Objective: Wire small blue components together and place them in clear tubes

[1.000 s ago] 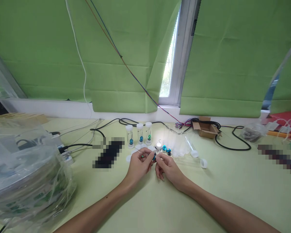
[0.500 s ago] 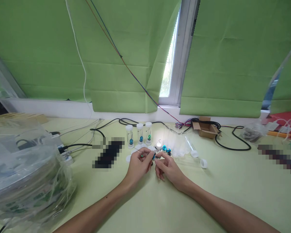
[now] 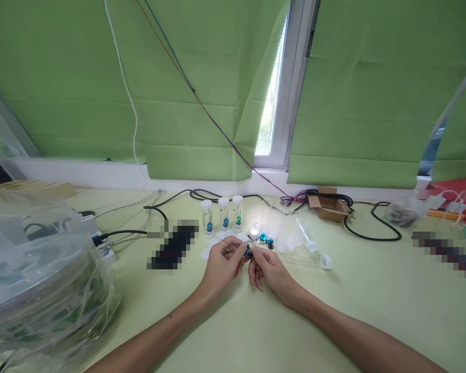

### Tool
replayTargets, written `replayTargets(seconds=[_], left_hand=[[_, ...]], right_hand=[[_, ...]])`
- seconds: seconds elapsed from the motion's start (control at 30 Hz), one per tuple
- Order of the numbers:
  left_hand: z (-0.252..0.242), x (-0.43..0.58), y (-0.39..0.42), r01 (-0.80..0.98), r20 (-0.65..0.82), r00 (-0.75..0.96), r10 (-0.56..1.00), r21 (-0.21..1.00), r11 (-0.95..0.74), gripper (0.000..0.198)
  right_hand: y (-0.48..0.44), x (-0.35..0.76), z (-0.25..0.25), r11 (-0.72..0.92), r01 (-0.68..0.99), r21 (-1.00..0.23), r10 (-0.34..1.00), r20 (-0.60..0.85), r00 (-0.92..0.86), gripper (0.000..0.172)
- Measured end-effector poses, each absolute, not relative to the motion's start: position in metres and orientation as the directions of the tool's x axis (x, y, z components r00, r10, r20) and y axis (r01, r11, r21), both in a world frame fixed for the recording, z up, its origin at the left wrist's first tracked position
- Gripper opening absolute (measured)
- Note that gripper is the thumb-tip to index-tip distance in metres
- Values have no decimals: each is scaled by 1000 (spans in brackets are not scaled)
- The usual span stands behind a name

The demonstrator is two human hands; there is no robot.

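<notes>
My left hand (image 3: 226,260) is closed, its thumb and fingers pinching a small blue part with black round pieces (image 3: 248,252). A thin metal rod and a speck of green also show at those fingers. Thumb and forefinger of my right hand (image 3: 268,265) close on the same blue part from the right, hiding some of it. Just beyond lie another blue part with black wheels (image 3: 267,239) and a small white round piece (image 3: 253,234). Three capped clear tubes (image 3: 224,213) stand upright behind my left hand, with blue or green parts inside.
Clear empty-looking tubes (image 3: 289,235) lie right of my hands, near a white cap (image 3: 326,261). An open cardboard box (image 3: 329,208) and black cables (image 3: 373,237) sit at the back. A large plastic-wrapped reel (image 3: 46,290) takes up the table's left side.
My right fingertips have shifted slightly and drawn closer together at the blue part, which now shows more of its black pieces. My left hand stays nearly where it was.
</notes>
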State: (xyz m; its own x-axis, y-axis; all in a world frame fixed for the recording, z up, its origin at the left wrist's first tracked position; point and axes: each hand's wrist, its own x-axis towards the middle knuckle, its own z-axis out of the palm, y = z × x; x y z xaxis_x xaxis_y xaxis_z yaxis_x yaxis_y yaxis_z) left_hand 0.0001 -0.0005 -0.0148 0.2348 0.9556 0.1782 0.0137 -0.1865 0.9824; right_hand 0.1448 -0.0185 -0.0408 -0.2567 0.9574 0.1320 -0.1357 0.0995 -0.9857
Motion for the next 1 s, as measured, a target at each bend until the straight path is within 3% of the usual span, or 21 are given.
replayTargets(seconds=[0.1,0.47,0.87,1.0], left_hand=[[-15,0,0,33,181,223,958,981,-192,30],[-14,0,0,62,181,236,955,978,-201,30],[-8,3,-5,23,159,247,956,985,-170,33],[-10,2,-3,41,167,243,956,982,-182,32]], right_hand=[[-21,146,-39,104,-150,-983,960,139,-244,38],[-22,147,-37,132,-151,-980,942,171,-288,36],[-18,145,-40,103,-142,-985,948,140,-285,54],[-20,145,-37,97,-141,-985,955,132,-266,48]])
